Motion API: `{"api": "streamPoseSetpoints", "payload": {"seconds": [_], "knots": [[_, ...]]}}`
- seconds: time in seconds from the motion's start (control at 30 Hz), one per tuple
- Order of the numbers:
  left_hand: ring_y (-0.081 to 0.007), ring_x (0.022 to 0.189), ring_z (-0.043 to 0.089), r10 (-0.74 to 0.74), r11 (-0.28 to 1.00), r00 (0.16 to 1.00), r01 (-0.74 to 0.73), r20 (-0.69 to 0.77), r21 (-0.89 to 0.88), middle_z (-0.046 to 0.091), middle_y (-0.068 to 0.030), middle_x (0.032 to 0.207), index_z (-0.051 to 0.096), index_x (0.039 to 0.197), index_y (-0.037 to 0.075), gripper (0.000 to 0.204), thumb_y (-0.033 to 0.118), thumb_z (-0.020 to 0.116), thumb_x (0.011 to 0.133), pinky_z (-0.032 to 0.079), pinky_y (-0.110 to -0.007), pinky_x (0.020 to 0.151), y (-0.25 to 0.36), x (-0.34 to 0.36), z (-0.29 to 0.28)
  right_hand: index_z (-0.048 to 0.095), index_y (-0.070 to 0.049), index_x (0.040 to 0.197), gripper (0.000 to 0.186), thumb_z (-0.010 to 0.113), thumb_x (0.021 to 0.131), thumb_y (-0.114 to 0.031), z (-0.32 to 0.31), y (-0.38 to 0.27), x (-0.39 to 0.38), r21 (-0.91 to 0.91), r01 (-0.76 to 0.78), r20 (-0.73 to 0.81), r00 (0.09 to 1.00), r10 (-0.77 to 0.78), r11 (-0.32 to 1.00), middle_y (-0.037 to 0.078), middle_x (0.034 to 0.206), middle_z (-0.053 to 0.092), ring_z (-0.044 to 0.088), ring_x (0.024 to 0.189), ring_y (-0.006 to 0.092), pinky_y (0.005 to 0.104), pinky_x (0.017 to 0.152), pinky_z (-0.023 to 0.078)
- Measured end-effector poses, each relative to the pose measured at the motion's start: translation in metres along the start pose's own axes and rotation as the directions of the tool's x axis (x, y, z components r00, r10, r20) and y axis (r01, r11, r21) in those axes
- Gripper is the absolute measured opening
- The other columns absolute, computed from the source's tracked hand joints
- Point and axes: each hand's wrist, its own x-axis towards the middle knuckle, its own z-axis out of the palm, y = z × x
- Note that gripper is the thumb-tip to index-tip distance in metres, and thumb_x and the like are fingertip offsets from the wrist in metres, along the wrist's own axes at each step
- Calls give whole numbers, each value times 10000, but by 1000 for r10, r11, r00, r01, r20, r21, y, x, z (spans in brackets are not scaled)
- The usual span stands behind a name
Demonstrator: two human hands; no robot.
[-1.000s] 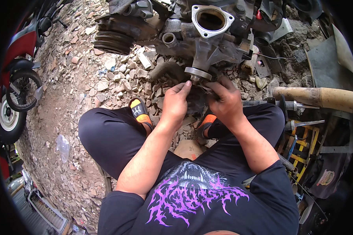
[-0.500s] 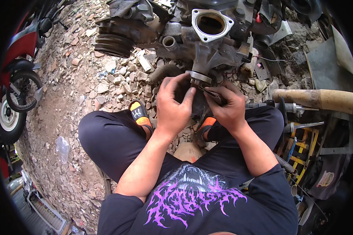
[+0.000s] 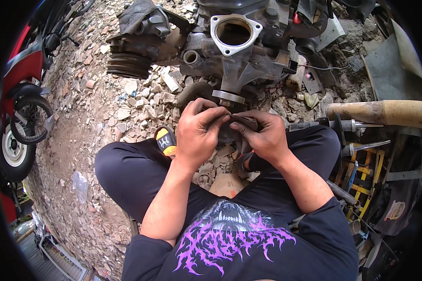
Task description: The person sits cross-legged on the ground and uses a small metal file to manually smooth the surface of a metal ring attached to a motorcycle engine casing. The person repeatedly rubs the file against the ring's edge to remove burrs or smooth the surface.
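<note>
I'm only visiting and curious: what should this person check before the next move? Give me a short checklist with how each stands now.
1. Right hand grips the thin, dark brown, flexible piece: ok, pinched between thumb and fingers.
2. Left hand grips that piece too: cannot tell; its fingertips are at the edge.
3. Silver, round metal disc in plain sight: ok, its rim shows.
4. Piece clear of the disc: cannot tell from this angle.
5. Grey, three-cornered metal flange covered: not ok, its opening is bare.

Both hands (image 3: 196, 136) (image 3: 267, 136) pinch a dark sheet (image 3: 245, 121) near a metal disc (image 3: 228, 96)
</note>
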Motion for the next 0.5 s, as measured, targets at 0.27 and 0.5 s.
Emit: {"api": "streamPoseSetpoints", "payload": {"seconds": [0.27,0.5], "knots": [[-195,852,697,-383,909,923,371,-28,-189,748,-109,937,753,1038,-25,173,128,744,957,537,-327,792,-4,-3,8,772,-30,983,173,819,818,-49,-3,18,8,-279,225,-94,961,-260,934,121,857,759,752,725,274,354,628,579],[-77,894,639,-512,772,845,531,154,-348,752,-40,984,729,1173,-50,287,194,704,1025,512,-259,806,-23,-14,26,765,-75,1005,260,827,756,-35,1,27,17,-371,382,11,913,-407,847,96,818,723,714,678,299,382,587,559]]}}
